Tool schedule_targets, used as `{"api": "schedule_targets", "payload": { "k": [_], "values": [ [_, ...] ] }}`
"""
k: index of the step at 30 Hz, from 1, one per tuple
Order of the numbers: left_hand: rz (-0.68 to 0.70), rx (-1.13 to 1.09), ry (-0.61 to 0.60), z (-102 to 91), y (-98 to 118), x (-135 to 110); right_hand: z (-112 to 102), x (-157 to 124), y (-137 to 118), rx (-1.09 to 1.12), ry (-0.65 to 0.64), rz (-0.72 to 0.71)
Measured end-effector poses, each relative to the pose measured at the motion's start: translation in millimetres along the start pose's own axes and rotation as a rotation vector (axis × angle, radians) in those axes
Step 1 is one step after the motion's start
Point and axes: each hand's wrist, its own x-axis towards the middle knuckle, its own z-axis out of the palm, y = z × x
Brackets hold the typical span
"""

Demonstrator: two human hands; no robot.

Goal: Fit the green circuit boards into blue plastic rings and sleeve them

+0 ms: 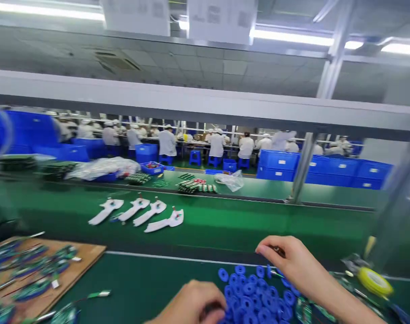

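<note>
A heap of small blue plastic rings [247, 302] lies on the green bench at the bottom. At its left edge is my left hand [196, 302], fingers curled and thumb bent in; whatever it may hold is hidden. Above the heap's right side hovers my right hand [289, 256], thumb and fingertips brought together in a pinch. A dark patch shows between those fingers, too unclear to name. Behind that hand's wrist lie green circuit boards [304, 309] with wires, partly covered by the forearm.
On the left a brown board [90, 254] carries several wired circuit boards [33, 288]. White curved plastic parts [164, 221] lie on the green conveyor [225, 220] ahead. A yellow tape roll [375, 282] sits at right. A metal post [302, 168] rises beyond; people work in the background.
</note>
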Motion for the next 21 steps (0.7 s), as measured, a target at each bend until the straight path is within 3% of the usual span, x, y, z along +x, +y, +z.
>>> {"api": "schedule_targets", "payload": {
  "k": [5,9,15,21],
  "values": [
    [-0.465,0.161,0.174,-74.4,-83.9,-24.0,59.5,74.3,-24.2,-0.221,-0.101,-0.188],
    [-0.804,0.312,0.232,-114.4,-160.9,-25.7,112.5,116.4,-42.4,-0.373,-0.162,-0.304],
    [-1.116,0.483,0.377,-141.4,-244.7,-15.2,181.2,165.6,-73.1,-0.587,-0.257,-0.496],
    [-1.349,0.434,0.409,-156.8,-296.4,-19.8,215.8,206.9,-87.1,-0.703,-0.305,-0.601]
  ]
}}
